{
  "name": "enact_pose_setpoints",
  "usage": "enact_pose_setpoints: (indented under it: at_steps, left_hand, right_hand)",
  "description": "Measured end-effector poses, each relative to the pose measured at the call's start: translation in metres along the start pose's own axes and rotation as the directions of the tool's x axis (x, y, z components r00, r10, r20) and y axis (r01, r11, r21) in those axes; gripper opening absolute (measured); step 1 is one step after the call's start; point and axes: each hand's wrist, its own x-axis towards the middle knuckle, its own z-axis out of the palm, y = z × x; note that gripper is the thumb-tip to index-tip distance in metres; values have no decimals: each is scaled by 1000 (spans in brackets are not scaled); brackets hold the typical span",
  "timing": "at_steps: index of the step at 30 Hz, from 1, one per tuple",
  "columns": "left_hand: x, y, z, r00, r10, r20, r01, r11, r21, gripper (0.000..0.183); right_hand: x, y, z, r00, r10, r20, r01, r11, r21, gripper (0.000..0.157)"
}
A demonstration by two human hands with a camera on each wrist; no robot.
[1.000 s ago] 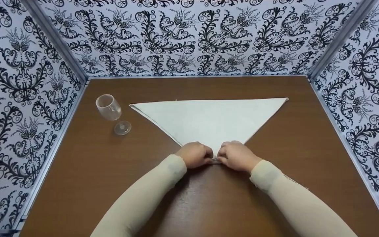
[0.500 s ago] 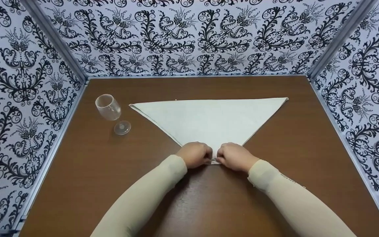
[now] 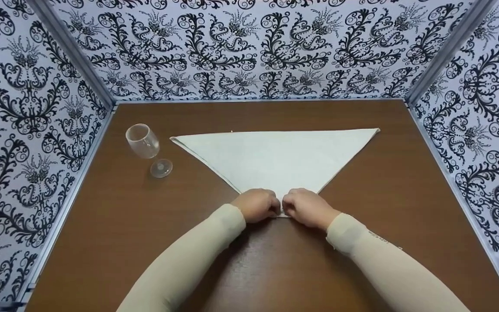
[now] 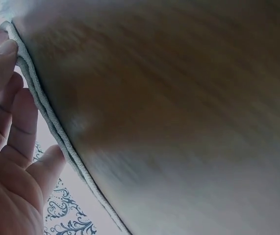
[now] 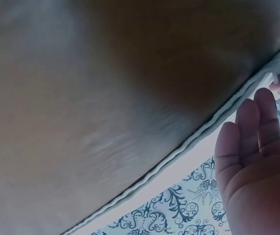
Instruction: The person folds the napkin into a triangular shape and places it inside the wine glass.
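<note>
A white cloth napkin (image 3: 271, 156), folded in layers, lies flat with its long edge at the back and its narrow end toward me. At that near end my left hand (image 3: 257, 205) pinches the cloth between thumb and forefinger; the left wrist view shows this on the layered hem (image 4: 56, 127). Close beside it, my right hand (image 3: 309, 207) pinches the same end from the right. In the right wrist view the right hand's other fingers (image 5: 250, 127) lie along the hem, and its pinch is mostly cut off at the frame edge. The hands cover most of the near end.
A clear stemmed glass (image 3: 143, 142) stands upright on the brown table (image 3: 115, 225), left of the napkin's left corner. Patterned black-and-white panels (image 3: 249, 52) enclose the table at the back and both sides.
My right hand has shifted slightly left and toward me, closer to the left hand. The left hand has dipped very slightly toward me. The napkin's far corners and the glass have stayed put.
</note>
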Motion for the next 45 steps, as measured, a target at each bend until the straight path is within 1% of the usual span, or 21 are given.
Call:
enact_pose_setpoints:
  at_steps: [3, 5, 10, 13, 16, 21, 24, 29, 34, 41, 45]
  left_hand:
    - [-1, -1, -2, 999, 32, 13, -32, 999, 9, 9]
    - [-2, -3, -3, 999, 37, 25, -38, 999, 15, 10]
    - [-4, -4, -4, 999, 28, 47, -28, 1000, 3, 17]
    - [-4, -5, -3, 998, 34, 51, -34, 999, -3, 16]
    - [-3, -8, -2, 997, 37, 62, -37, 999, 3, 16]
    - [-2, -11, -1, 997, 30, 73, -31, 999, 15, 17]
    - [-2, -10, -1, 997, 27, 70, -29, 999, 26, 16]
    - [-2, -7, -1, 998, -5, 69, 2, 999, 37, 11]
    - [-2, -6, -2, 997, -42, 65, 40, 999, 27, 12]
    - [-1, -7, 1, 998, -51, 44, 50, 999, 19, 12]
    - [1, -7, 4, 997, -68, 31, 68, 998, 7, 10]
  right_hand:
    - [-3, -2, 0, 1000, 14, -5, -15, 1000, -21, 13]
    - [-4, -2, 0, 1000, 14, -12, -14, 999, -33, 9]
    - [-5, -3, 0, 999, -41, -32, 38, 997, -71, 9]
    - [-6, -1, 0, 997, -75, -28, 72, 992, -101, 9]
    - [-8, 2, -1, 995, -95, -11, 93, 990, -108, 7]
    - [-14, 7, -3, 996, -85, 29, 88, 993, -81, 20]
    - [-15, 9, -1, 997, -74, 30, 76, 995, -66, 23]
    - [-16, 7, 1, 998, -70, -1, 70, 995, -69, 19]
    - [-16, 4, 1, 998, -68, -4, 68, 994, -85, 17]
    - [-12, 2, 4, 994, -109, -17, 105, 984, -147, 10]
    - [-12, 1, 7, 993, -112, -40, 104, 982, -157, 11]
